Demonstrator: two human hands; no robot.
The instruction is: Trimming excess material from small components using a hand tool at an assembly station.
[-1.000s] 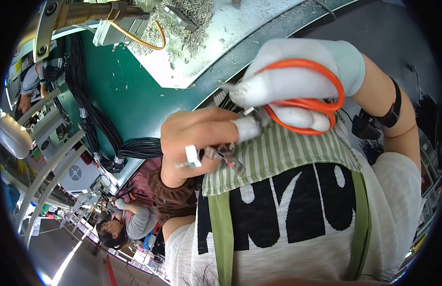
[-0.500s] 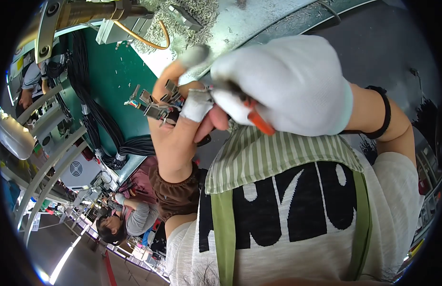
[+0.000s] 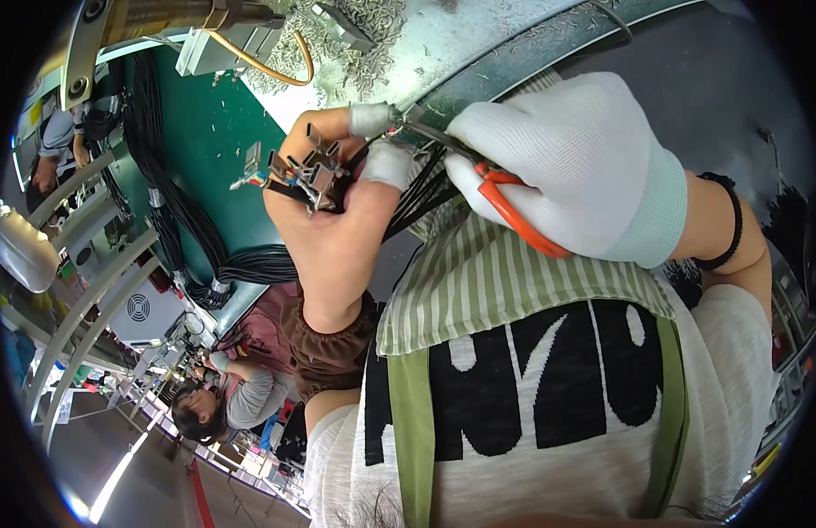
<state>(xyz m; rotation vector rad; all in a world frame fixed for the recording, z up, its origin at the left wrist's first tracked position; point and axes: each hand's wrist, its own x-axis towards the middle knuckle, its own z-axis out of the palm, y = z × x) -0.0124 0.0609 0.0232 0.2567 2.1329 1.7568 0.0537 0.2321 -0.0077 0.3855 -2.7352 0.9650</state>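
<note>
My left hand [image 3: 329, 202] is closed around several black cables [image 3: 421, 195], with white wraps on the thumb and forefinger. Bare metal connectors [image 3: 316, 172] on the cable ends stick out over the back of that hand. A single cable end seems pinched between the wrapped fingertips. My right hand [image 3: 575, 163], in a white knit glove, grips red-handled pliers [image 3: 522, 216]. Their dark jaws reach left to the wrapped fingertips and meet a small metal piece [image 3: 414, 114] there. Whether the jaws are closed on it is too small to tell.
Beyond my hands, small metal pieces lie heaped on a pale work surface [image 3: 443, 53], beside a metal block [image 3: 342, 26]. A machine part with a yellow tube [image 3: 263, 66] stands at the upper left. Black cable bundles [image 3: 183, 238] lie on the green surface. Another person [image 3: 249, 396] sits at lower left.
My right hand has moved slightly right and down, and the pliers' jaws now show at the left fingertips. My left hand has turned, bringing the forefinger and thumb together around a cable end.
</note>
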